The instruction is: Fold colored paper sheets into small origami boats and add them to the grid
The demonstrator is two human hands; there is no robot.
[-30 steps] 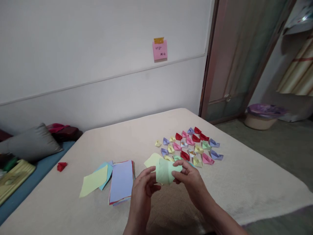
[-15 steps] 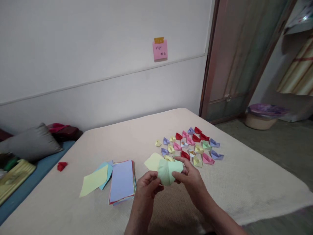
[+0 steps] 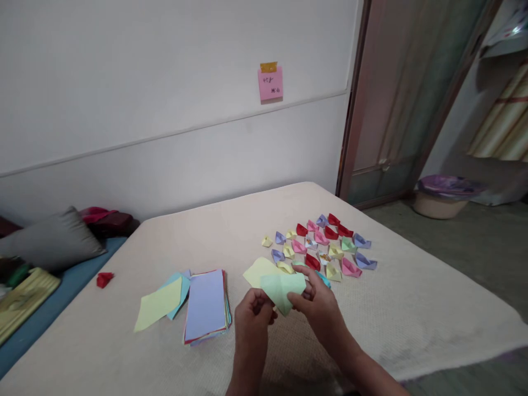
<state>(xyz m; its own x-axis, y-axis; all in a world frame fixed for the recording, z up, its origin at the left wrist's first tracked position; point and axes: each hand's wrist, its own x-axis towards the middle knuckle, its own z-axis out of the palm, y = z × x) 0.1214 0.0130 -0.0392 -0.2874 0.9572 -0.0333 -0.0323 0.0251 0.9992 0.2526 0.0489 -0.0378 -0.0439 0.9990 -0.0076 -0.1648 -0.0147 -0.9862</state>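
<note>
Both my hands hold a light green sheet of paper [image 3: 282,288], partly folded, just above the cream mat. My left hand [image 3: 252,317] pinches its lower left edge with closed fingers. My right hand [image 3: 317,302] grips its right side, thumb on top. A yellow sheet [image 3: 256,271] lies flat right behind the green one. Beyond it, several small folded paper boats [image 3: 325,245] in red, pink, yellow, purple and green are spread over the mat. A stack of coloured sheets [image 3: 205,304] with a lilac one on top lies to the left of my hands.
A loose yellow sheet [image 3: 158,304] and a blue one lie left of the stack. A red paper piece [image 3: 104,279] sits near the mat's left edge, by a grey pillow [image 3: 53,240]. A pink note [image 3: 270,83] hangs on the wall. A basin [image 3: 440,197] stands on the floor at right.
The green paper has been folded flatter and lowered a little. My left hand has closed into a tighter pinch and moved slightly right; my right hand has stayed on the paper.
</note>
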